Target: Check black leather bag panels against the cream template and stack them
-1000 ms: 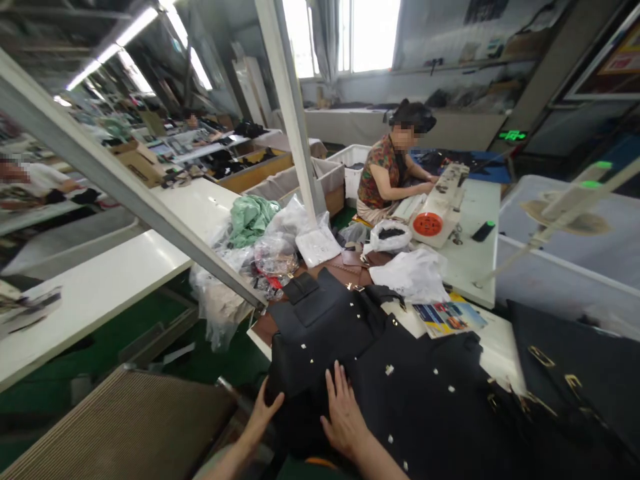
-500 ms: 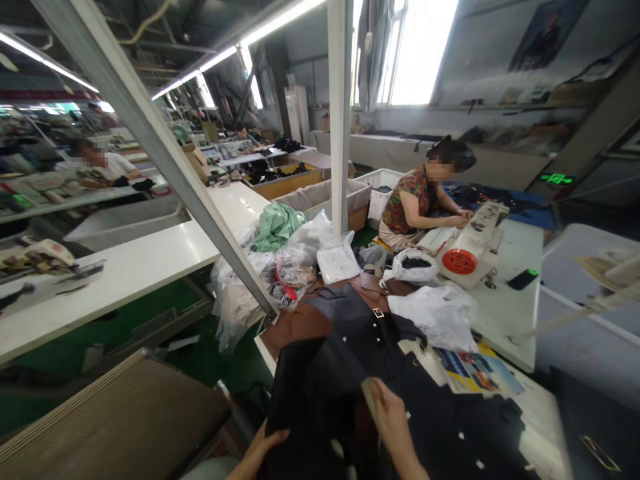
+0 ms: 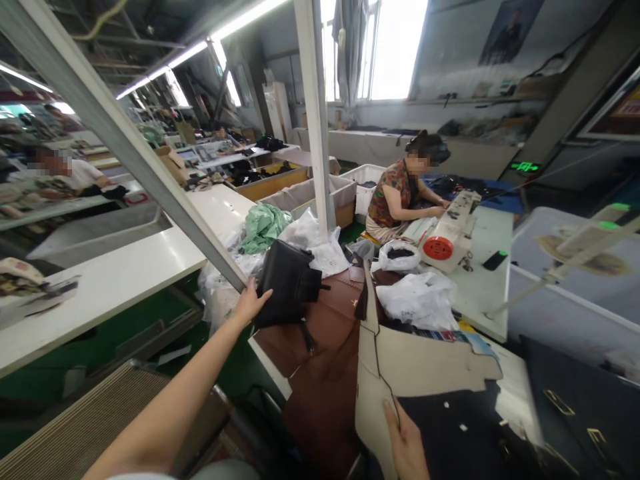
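Black leather fills the left hand (image 3: 249, 303), which grips a folded bag piece (image 3: 283, 280) by its near left edge, thumb over the front; the right hand (image 3: 404, 437), much closer to the body, pinches the edge of a pale sheet (image 3: 367, 360). So the bag piece lies ahead and to the left, at the end of a nearly straight left arm, well apart from the right hand. The pale sheet's long side runs away from the body, from the right hand towards the far side, while the bag piece leans, its top tipped slightly right (whether it rests on anything, I cannot tell). Between the two lies brown leather (image 3: 325, 333), spread over the surface (image 3: 517, 400). A dark panel (image 3: 440, 427) lies just right of the right hand. Farther out, a white plastic bag (image 3: 417, 297) sits beyond the pale sheet, a green cloth (image 3: 265, 225) lies behind the bag piece, and another person (image 3: 393, 193) sits at a sewing machine (image 3: 447, 233).
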### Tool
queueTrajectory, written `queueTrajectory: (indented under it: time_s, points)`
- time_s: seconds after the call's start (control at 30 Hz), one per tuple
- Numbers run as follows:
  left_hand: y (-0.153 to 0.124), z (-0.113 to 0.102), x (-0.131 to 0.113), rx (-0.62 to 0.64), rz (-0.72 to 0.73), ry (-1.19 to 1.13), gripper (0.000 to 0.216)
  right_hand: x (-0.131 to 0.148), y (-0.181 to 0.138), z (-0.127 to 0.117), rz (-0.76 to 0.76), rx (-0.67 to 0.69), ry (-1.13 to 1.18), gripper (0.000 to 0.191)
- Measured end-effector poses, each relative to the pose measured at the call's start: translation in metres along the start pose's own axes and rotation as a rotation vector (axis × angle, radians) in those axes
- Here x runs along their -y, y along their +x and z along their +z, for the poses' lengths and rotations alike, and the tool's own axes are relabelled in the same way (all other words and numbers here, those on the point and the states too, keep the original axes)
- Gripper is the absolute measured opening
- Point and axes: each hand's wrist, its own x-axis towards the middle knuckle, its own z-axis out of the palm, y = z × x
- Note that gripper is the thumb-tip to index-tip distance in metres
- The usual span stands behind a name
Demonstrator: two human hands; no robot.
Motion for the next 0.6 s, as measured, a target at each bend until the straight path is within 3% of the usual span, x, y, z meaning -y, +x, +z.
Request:
queueTrajectory:
  time_s: [0.1,0.27,0.43,0.6]
  points:
    - [-0.013,0.03,0.01,-0.024,0.165,0.175,0.061,-0.004,0.0,0.006,-0.007,-0.005,0.007,0.078]
    - [-0.075,0.064,0.046,0.072,0.267,0.359,0.048,0.001,0.0,-0.005,-0.031,-0.024,0.03,0.069]
    - [-0.104,0.074,0.081,0.025,0.121,0.437,0.079,0.011,-0.007,-0.015,-0.056,-0.047,-0.029,0.066]
    - [-0.08,0.086,0.079,-0.092,-0.104,0.4,0.086,-0.001,-0.014,-0.01,-0.153,0.009,-0.149,0.064]
